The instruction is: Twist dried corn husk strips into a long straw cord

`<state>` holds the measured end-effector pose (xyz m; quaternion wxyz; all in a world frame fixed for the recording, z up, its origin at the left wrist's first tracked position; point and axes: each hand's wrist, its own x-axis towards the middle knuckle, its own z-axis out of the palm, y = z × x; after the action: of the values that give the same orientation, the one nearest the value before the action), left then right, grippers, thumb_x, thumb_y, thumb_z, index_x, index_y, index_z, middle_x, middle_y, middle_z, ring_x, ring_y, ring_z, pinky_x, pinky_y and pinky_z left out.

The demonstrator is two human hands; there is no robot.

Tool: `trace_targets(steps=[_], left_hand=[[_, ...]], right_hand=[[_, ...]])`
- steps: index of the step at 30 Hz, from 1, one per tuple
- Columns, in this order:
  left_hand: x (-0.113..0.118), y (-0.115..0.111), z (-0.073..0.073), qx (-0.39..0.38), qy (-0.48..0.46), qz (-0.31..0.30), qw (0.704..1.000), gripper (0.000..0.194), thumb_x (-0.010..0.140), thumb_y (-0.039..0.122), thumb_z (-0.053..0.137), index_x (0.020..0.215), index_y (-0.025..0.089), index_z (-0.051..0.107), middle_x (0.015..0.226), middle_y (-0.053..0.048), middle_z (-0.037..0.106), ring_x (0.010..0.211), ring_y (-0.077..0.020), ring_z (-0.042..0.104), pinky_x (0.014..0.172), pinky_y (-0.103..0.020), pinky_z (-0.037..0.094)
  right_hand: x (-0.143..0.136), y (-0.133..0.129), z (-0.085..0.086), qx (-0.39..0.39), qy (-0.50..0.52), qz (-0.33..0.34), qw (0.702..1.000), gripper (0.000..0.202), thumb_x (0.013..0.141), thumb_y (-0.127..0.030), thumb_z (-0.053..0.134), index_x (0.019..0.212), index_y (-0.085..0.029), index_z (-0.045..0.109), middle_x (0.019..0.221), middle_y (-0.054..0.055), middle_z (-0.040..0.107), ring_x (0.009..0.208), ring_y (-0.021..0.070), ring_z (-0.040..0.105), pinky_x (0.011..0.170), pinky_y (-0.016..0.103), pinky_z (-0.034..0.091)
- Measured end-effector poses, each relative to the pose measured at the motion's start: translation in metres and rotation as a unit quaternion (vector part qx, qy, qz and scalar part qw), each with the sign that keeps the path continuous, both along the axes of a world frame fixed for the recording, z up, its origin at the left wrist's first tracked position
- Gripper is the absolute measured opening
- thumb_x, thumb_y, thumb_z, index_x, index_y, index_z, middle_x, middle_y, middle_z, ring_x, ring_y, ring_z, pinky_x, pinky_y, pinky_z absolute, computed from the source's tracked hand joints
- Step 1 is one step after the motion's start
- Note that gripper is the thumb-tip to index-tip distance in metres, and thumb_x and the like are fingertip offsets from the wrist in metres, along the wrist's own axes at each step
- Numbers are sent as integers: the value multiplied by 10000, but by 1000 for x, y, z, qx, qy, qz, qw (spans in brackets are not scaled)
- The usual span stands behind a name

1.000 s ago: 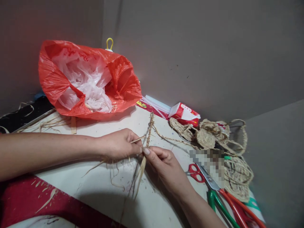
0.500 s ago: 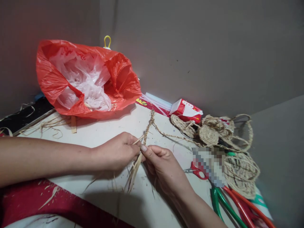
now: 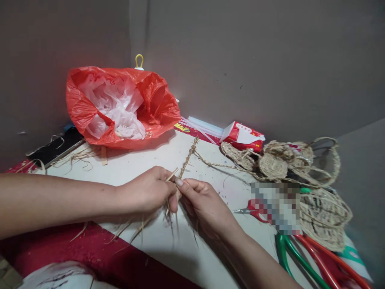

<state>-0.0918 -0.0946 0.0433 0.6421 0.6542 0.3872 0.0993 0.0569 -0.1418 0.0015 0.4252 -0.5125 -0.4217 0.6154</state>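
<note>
Over the white tabletop, my left hand (image 3: 153,188) is closed on the straw strands at the lower end of a thin straw braid (image 3: 187,162). Thumb and fingers of my right hand (image 3: 201,198) pinch the same end of the braid, close beside the left fingers. A short pale strand (image 3: 172,174) pokes up from my left hand. Loose ends hang below both hands, partly hidden by the fingers. From the top of the braid a thin straw cord (image 3: 216,164) runs right toward coiled straw pieces (image 3: 272,164).
A red plastic bag (image 3: 162,120) holding white plastic stands at the back left. Right of it lies a red tissue pack (image 3: 240,136). Red scissors (image 3: 257,210), green-handled (image 3: 281,253) and red-handled tools (image 3: 319,257) and a woven straw piece (image 3: 326,218) lie at the right.
The view has shifted, so the bag and the things at the right sit farther right. My left fingers have curled down over the loose strands that showed spread below the hands.
</note>
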Motion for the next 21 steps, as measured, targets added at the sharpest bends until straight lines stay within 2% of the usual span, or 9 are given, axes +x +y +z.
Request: trace_targets(steps=[4,6,9,14,17,19,21], left_hand=[[3,4,18,-62,56,10,996,282,740,253,449,507,144,565,344,47,286,315,-69,194,353,-243,125],[6,4,23,-79,69,19,994,283,733,247,450,498,141,565,330,48,268,305,-69,190,344,-239,119],[10,1,24,-58,68,16,996,251,718,226,455,537,128,598,328,54,271,303,-67,214,334,-221,140],[13,-10,11,-8,41,5,999,209,743,177,413,638,118,584,437,12,484,305,-59,327,318,-184,221],[12,-17,-1,15,5,19,1000,129,769,161,405,758,138,531,570,-6,576,333,-72,432,328,-178,322],[9,-20,-7,20,-15,14,1000,95,807,195,419,827,147,499,596,1,578,354,-79,473,343,-176,366],[6,-22,-10,-7,-20,4,1000,136,851,267,420,864,148,483,601,4,570,371,-82,497,358,-175,389]], right_hand=[[4,3,3,22,-39,-11,999,440,726,-502,679,490,-176,500,416,-76,304,413,67,211,411,237,142],[4,3,7,10,-23,-5,1000,448,736,-517,656,489,-174,508,388,-80,295,388,59,186,398,241,114],[1,1,10,-30,37,-1,999,439,741,-505,640,490,-174,499,340,-81,325,338,43,149,369,241,69],[-2,-1,10,-96,147,3,985,417,692,-387,690,473,-186,397,333,-82,355,306,20,193,345,193,52],[-4,-2,10,-81,118,1,990,335,715,-358,662,516,-164,475,350,-43,448,303,22,244,340,183,78],[-4,-3,10,-67,95,2,993,306,731,-367,644,556,-150,519,376,-22,495,305,22,252,340,186,91],[-4,-3,9,-61,92,5,994,324,735,-386,643,553,-151,514,383,-24,496,307,21,239,341,193,86]])
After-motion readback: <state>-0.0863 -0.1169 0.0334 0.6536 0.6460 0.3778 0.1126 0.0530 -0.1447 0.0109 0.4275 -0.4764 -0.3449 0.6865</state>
